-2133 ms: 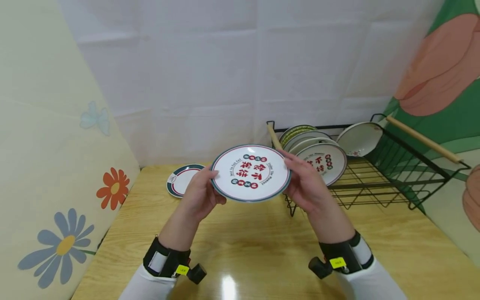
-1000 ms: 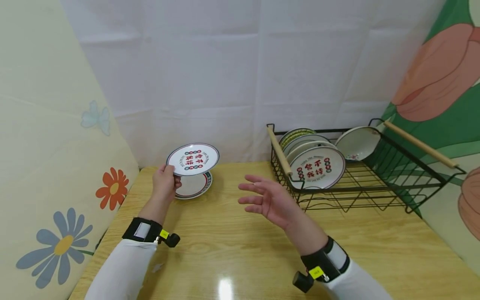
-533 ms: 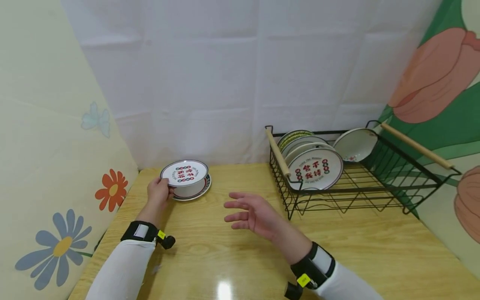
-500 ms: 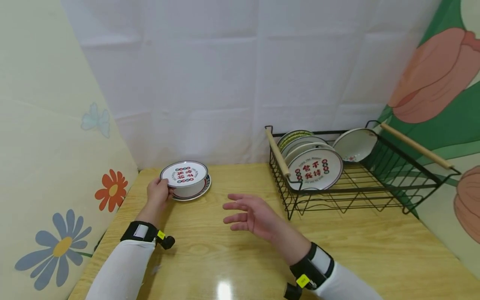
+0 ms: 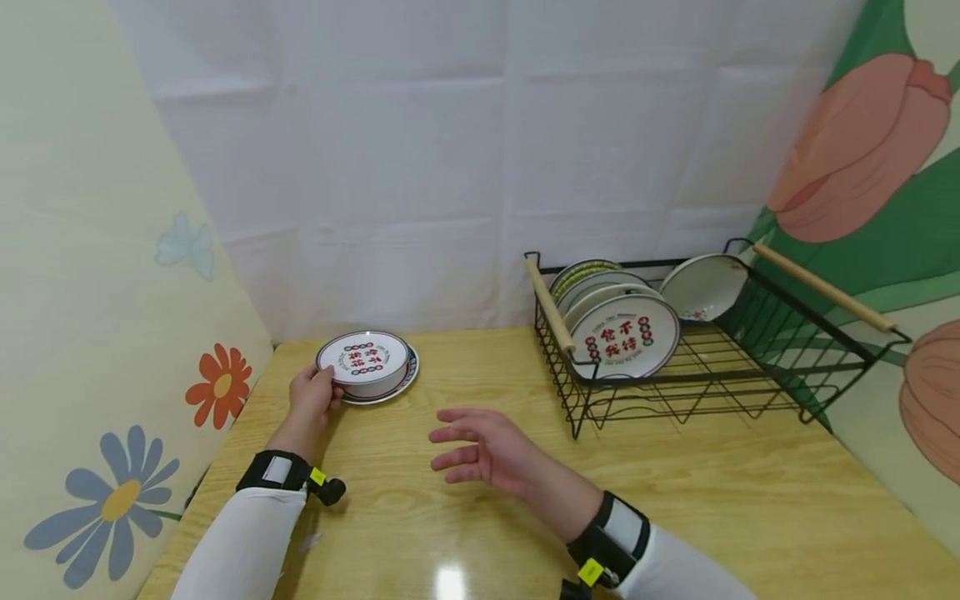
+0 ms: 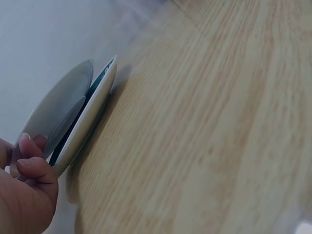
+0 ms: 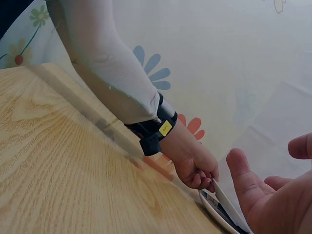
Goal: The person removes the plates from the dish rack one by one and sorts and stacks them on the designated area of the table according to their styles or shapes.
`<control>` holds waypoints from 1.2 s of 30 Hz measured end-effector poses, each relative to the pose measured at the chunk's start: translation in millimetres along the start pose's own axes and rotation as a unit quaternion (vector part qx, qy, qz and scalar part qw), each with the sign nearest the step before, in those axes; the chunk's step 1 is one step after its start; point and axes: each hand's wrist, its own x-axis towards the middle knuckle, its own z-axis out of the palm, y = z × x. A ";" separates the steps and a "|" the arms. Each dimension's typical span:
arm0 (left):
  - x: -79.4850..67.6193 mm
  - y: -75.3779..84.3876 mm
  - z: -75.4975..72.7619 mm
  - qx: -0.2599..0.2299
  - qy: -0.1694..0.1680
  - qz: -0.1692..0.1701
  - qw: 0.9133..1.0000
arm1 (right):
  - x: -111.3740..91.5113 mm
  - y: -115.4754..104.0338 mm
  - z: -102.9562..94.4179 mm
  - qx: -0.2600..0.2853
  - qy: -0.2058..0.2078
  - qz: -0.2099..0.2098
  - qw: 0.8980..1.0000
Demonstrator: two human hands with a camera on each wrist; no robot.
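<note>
My left hand (image 5: 311, 393) pinches the near-left rim of a white plate (image 5: 363, 358) with red characters and a dark edge. Low over the table's far left, this plate overlaps a second plate (image 5: 412, 375) with a dark, patterned rim. In the left wrist view, the held plate (image 6: 63, 102) leans close along the lower plate (image 6: 92, 119), with a wedge-shaped gap at the fingers. My right hand (image 5: 487, 450) hovers over the middle of the table, holding nothing, its fingers spread and slightly bent.
A black wire dish rack (image 5: 720, 368) with wooden handles stands at the right. Several plates, among them a white one with red characters (image 5: 626, 337), lean upright in its left part. A bowl (image 5: 705, 287) leans in its back right. A white cloth wall (image 5: 390, 167) rises behind the table.
The plate went from both hands to the left hand alone, then left and down onto the second plate. My right hand let go and moved left and nearer.
</note>
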 end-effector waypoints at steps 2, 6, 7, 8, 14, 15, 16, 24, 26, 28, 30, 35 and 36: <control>-0.3 -0.5 -0.7 0.004 0.001 -0.003 1.000 | 1.1 2.1 -0.2 -0.002 0.002 0.002 1.000; -0.2 -2.1 -1.6 0.010 0.000 -0.008 1.000 | 2.7 5.7 -0.8 -0.007 0.006 0.006 1.000; 0.3 -2.9 -1.6 0.011 0.001 -0.010 1.000 | 3.1 6.4 -1.0 -0.008 0.007 0.006 1.000; 0.8 -3.8 -1.8 0.013 0.004 -0.011 1.000 | 3.4 7.0 -1.1 -0.008 0.009 0.007 1.000; 3.1 -8.2 -4.0 0.035 0.013 -0.018 0.999 | 5.4 10.0 -1.5 -0.005 0.022 0.005 1.000; 3.2 -8.5 -4.3 0.038 0.012 -0.018 0.999 | 5.8 10.7 -1.7 -0.005 0.025 0.004 1.000; 3.4 -8.6 -4.7 0.041 0.012 -0.018 0.999 | 6.3 11.4 -1.9 -0.004 0.028 0.004 1.000; 5.5 -7.3 -3.6 0.095 0.004 -0.009 0.995 | 10.6 16.6 -5.4 0.008 0.051 0.010 0.999; 6.1 -6.7 -3.4 0.115 0.001 -0.007 0.993 | 11.5 17.7 -6.4 0.010 0.055 0.011 0.998; 6.9 -6.6 -3.9 0.132 -0.004 -0.007 0.991 | 12.3 18.5 -7.4 0.011 0.057 0.011 0.998; 8.1 -6.8 -4.1 0.144 -0.007 -0.007 0.989 | 13.1 19.2 -8.4 0.013 0.058 0.011 0.998; 10.3 -6.3 -4.1 0.163 -0.013 -0.012 0.986 | 14.6 19.4 -9.6 0.012 0.060 0.010 0.998; 10.2 -5.8 -3.8 0.167 -0.012 -0.012 0.986 | 14.9 19.3 -9.8 0.011 0.060 0.010 0.998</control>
